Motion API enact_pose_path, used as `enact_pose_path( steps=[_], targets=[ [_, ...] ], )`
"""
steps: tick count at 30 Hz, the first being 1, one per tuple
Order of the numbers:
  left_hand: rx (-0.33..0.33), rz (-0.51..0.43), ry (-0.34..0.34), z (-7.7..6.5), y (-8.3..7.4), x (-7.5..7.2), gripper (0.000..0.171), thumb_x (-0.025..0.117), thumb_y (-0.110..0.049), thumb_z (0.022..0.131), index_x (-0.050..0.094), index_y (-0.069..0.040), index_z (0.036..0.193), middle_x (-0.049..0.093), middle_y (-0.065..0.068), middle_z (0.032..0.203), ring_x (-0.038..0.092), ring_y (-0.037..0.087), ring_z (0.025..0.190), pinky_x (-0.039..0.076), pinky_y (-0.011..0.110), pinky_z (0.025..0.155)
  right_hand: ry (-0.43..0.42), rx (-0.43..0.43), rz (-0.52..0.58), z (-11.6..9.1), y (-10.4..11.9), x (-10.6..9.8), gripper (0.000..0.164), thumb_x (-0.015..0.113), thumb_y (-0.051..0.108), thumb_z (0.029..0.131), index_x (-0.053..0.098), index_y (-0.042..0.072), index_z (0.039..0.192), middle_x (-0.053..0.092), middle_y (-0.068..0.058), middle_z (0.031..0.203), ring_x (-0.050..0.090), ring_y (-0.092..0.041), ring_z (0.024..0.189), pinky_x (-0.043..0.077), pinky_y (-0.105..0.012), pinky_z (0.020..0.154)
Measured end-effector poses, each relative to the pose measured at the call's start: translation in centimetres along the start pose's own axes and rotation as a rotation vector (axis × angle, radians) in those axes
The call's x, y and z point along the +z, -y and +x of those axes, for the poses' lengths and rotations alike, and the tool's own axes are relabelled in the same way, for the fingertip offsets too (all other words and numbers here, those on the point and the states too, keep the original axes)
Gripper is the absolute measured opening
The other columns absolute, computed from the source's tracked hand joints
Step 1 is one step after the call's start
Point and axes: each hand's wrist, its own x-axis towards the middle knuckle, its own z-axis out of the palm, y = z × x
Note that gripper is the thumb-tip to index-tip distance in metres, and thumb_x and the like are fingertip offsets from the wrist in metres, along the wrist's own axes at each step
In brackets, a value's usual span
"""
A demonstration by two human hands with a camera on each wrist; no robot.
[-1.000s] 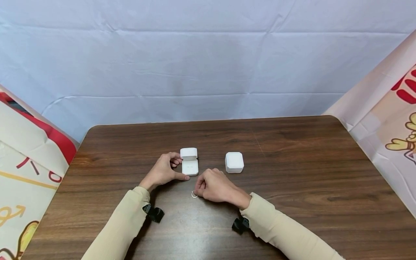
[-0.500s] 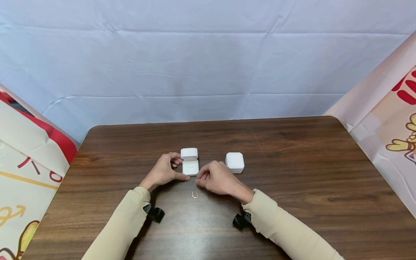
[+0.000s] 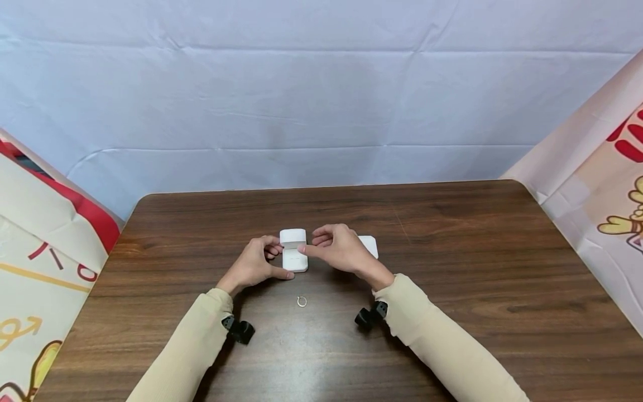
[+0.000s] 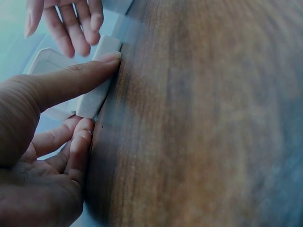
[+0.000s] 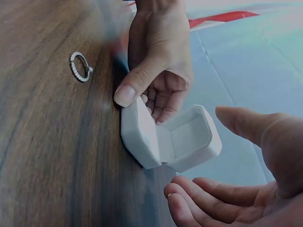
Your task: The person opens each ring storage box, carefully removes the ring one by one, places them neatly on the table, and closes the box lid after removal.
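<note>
- Pale, creased cloth (image 3: 321, 100) hangs behind the surface (image 3: 502, 251), a dark wood-grain top with rounded far corners; printed cloth (image 3: 30, 312) stands along its left edge, more along its right.
- Open box (image 3: 294, 262): white, hinged, on the surface slightly left of its middle. Base sits flat, lid (image 3: 293, 237) raised on the far-edge side.
- Left hand (image 3: 253, 261): grip is closed on the base of the open box, thumb along its near side, fingers bent at its left side.
- Right hand (image 3: 344, 248): grip holds nothing visible; thumb and fingers stand spread about the right side of the lid. In the head view the thumb tip overlaps the box; the right wrist view suggests a gap. Contact with the lid: cannot tell for certain.
- Ring (image 3: 302, 301): lies on the surface, on the near-edge side of the open box, apart from both hands. Right wrist view shows a studded band.
- Closed box (image 3: 369, 245): white, to the right of the open box, partly hidden by the right hand.
- Change over the last second: right hand leaves the ring, rises toward the far edge and spreads beside the lid. Left hand and open box show no clear shift; ring is now in full view.
- Judgement: ring is released and outside the box; handling passes to the lid, with the left hand steadying the base.
</note>
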Motion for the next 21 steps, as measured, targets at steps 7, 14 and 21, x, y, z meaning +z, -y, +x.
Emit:
enact_pose_path(
  steps=[7,14,21],
  targets=[
    [0.002,-0.005,0.003,0.0,-0.1,0.0,0.064,0.095,-0.008,0.067,0.06,0.008,0.119,0.063,0.012,0.105,0.056,0.024,0.092,0.047,0.037,0.084,0.033,0.051,0.091,1.0,-0.4,0.3,0.059,0.078,0.038,0.09,0.061,0.0,0.132,0.068,-0.006,0.117,0.065,-0.022,0.108,0.053,-0.039,0.092],
    [0.004,-0.001,0.006,0.0,0.0,0.0,0.064,0.095,-0.009,0.068,0.06,0.007,0.119,0.063,0.012,0.106,0.056,0.024,0.092,0.047,0.037,0.084,0.033,0.077,0.104,1.8,-0.4,0.5,0.059,0.078,0.038,0.09,0.061,0.001,0.133,0.069,-0.006,0.115,0.064,-0.022,0.109,0.052,-0.04,0.093],
    [-0.007,-0.002,0.008,0.0,0.0,0.0,0.064,0.095,-0.009,0.068,0.06,0.008,0.12,0.063,0.012,0.107,0.056,0.023,0.092,0.047,0.036,0.085,0.037,0.104,0.126,2.7,-0.5,0.7,0.06,0.078,0.04,0.089,0.062,0.001,0.132,0.068,-0.009,0.116,0.064,-0.022,0.11,0.052,-0.039,0.093]
  ],
)
